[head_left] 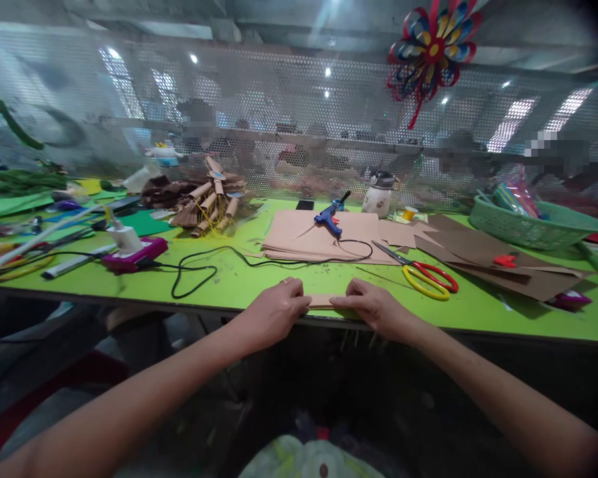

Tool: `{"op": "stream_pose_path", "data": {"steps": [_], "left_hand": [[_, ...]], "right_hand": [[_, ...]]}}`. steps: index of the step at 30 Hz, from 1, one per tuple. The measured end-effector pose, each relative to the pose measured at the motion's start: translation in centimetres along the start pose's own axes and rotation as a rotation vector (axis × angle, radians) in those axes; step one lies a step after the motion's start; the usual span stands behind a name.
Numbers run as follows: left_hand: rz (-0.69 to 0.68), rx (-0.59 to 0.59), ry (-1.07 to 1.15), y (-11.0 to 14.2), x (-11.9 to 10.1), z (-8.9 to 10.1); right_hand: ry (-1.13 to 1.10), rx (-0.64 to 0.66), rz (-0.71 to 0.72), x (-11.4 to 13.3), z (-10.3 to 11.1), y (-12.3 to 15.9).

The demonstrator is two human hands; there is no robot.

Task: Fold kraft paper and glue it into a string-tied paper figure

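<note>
A narrow, light-brown folded strip of paper (321,302) lies at the front edge of the green table, stretched between my two hands. My left hand (279,309) pinches its left end; a ring shows on one finger. At the other end, the thumb and fingers of my right hand (373,305) close on the strip. Just beyond is a stack of light-brown sheets (289,232), with a blue glue gun (329,220) resting on top. Scissors with red and yellow handles (423,275) lie right of my right hand, blades pointing away to the left.
A black cord (239,251) winds across the table from a magenta power strip (135,254). Brown sheets (478,259) and a green basket (543,222) are at right. Rolled brown paper pieces (212,199) sit at back left, a white bottle (379,196) at back right.
</note>
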State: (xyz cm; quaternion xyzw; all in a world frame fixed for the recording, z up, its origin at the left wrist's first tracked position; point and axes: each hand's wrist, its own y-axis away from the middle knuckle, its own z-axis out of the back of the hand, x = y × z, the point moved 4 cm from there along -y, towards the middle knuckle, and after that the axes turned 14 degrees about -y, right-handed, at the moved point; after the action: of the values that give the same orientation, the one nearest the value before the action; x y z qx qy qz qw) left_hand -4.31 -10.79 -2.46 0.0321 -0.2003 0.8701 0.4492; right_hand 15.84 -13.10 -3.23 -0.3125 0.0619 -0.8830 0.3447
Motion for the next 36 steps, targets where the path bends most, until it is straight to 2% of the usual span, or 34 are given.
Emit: {"op": "stream_pose_path", "data": {"steps": [3,5,7,9,12,15,21,26,29,32,36], "left_hand": [[0.033,-0.062,0.075,1.4,0.1,0.1],[0.050,-0.145,0.091,1.9,-0.2,0.5],[0.053,-0.226,0.072,1.7,-1.0,1.0],[0.019,-0.248,0.052,1.0,-2.2,1.3],[-0.037,-0.196,0.024,0.0,-3.6,1.1],[-0.036,-0.184,0.012,-0.1,-3.9,0.8],[-0.008,-0.181,0.037,0.0,-3.4,0.0],[0.037,-0.100,-0.039,-1.9,-2.2,-0.5],[-0.061,-0.013,-0.101,-3.0,-2.1,0.1],[-0.149,0.060,-0.171,-3.4,-2.6,1.0],[-0.212,0.073,-0.232,-3.8,-3.3,1.4]], "right_hand": [[0.141,0.044,-0.003,0.5,-0.2,0.0],[0.199,0.068,0.009,0.8,-0.2,0.0],[0.233,0.085,0.027,1.1,-0.1,-0.1],[0.247,0.095,0.035,1.3,0.0,-0.2],[0.252,0.109,0.041,1.4,0.2,-0.2],[0.234,0.114,0.061,1.1,0.4,0.1],[0.183,0.065,0.082,0.2,0.5,1.4],[0.272,0.016,0.071,1.6,1.0,1.2],[0.380,0.072,0.075,2.9,0.9,0.3],[0.483,0.184,0.115,3.6,0.4,-0.8],[0.590,0.289,0.119,3.3,-0.5,-2.0]]}}
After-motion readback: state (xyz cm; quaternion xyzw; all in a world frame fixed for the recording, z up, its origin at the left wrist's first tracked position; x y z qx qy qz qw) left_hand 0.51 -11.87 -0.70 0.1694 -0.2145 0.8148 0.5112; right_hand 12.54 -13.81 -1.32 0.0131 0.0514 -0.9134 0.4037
